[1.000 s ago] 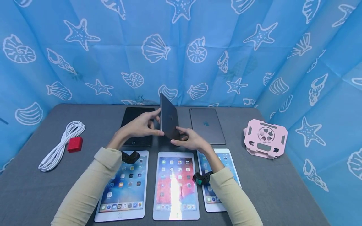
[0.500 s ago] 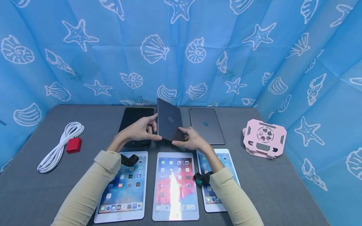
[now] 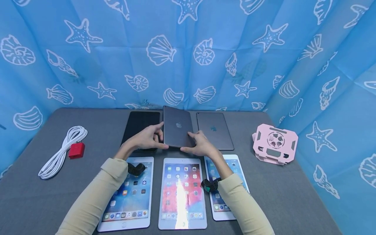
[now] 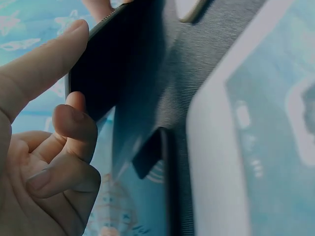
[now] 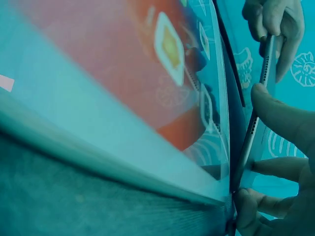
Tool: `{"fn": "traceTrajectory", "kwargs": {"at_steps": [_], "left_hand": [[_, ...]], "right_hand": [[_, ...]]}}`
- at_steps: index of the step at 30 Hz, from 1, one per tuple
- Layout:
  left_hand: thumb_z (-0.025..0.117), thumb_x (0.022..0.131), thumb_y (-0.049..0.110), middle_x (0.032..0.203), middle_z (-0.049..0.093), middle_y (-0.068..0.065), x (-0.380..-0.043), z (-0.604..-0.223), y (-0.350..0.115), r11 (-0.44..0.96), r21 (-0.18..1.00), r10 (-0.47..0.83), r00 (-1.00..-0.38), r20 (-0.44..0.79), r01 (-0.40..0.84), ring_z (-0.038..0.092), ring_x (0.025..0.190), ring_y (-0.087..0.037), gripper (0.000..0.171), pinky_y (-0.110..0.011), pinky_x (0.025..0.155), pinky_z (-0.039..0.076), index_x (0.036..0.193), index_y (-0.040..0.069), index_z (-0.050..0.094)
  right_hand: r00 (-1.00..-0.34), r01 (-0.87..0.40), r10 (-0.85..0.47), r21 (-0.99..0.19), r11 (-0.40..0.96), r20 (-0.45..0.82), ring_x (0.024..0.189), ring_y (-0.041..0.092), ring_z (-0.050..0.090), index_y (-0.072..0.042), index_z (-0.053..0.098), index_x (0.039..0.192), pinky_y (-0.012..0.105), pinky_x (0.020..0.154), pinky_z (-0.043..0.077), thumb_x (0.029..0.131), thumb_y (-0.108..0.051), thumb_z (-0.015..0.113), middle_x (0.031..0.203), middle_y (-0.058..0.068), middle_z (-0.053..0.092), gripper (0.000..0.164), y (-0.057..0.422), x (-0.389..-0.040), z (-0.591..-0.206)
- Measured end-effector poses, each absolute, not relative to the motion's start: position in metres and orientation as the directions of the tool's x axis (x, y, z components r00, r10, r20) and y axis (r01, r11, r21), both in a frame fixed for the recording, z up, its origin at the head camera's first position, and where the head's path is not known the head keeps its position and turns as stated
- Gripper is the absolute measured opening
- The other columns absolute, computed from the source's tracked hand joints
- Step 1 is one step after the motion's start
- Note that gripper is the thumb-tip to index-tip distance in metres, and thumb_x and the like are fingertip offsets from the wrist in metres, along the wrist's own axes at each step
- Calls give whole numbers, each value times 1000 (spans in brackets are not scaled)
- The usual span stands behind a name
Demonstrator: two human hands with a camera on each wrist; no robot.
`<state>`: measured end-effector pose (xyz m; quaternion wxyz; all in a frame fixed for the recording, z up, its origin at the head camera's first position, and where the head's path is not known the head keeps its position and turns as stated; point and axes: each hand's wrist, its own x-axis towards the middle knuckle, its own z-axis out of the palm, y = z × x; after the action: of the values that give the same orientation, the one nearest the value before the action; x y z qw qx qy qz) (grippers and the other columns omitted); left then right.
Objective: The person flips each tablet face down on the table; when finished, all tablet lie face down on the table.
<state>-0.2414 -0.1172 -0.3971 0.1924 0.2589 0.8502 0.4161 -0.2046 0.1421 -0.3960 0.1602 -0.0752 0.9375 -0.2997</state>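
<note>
A dark grey tablet [image 3: 178, 126] leans with its logo back towards the head camera, its lower edge close over the table. My left hand [image 3: 148, 137] pinches its left edge between thumb and fingers. At the lower right corner, my right hand [image 3: 201, 145] grips it the same way. The left wrist view shows the black screen side of this tablet [image 4: 113, 59], facing the table. Speaker holes line the tablet's edge [image 5: 253, 125] in the right wrist view. A black tablet [image 3: 144, 120] lies to its left, partly behind my left hand, and another grey tablet [image 3: 215, 130] lies face down to its right.
In front lie three lit white tablets: left [image 3: 132, 202], middle [image 3: 183, 192] and right [image 3: 240, 173], the outer two partly under my forearms. A coiled white cable [image 3: 60, 155] and red block [image 3: 76, 150] sit at left, a pink stand [image 3: 275, 143] at right.
The held tablet has turned from nearly edge-on to showing its back, and its top has come down. Both hands keep their grip and have shifted only slightly.
</note>
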Motion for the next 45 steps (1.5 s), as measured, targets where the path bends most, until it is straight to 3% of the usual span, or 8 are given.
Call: {"fn": "traceTrajectory", "kwargs": {"at_steps": [13,24,33,45], "left_hand": [[86,84,21,90,60,-3,-244,-414,-119,517,833,565,-809,-161,195,52,58,-9,116,-26,62,46,163,-2,3],[85,84,21,90,60,-3,-242,-418,-119,547,815,556,-811,-184,190,46,55,-9,115,-26,59,43,162,-4,4],[85,84,22,90,62,-5,-242,-418,-116,591,769,559,-810,-176,241,42,52,-9,113,-24,52,38,160,-10,9],[87,82,27,89,62,-5,-244,-412,-110,669,690,549,-809,-210,276,49,60,-12,117,-29,70,44,160,-10,7]], "right_hand": [[-940,-49,-227,-559,828,-254,111,30,52,-1,34,158,46,96,50,91,-34,79,148,26,39,88,144,-209,-398],[-944,-23,-205,-567,824,-260,108,28,52,2,31,158,46,97,49,88,-33,82,149,26,39,93,145,-211,-400],[-951,-21,-194,-578,816,-240,138,40,45,4,33,157,52,114,43,87,-30,83,155,29,36,92,145,-209,-402],[-954,12,-162,-571,821,-253,141,41,44,5,35,156,53,115,42,88,-30,83,155,29,37,90,144,-205,-399]]}}
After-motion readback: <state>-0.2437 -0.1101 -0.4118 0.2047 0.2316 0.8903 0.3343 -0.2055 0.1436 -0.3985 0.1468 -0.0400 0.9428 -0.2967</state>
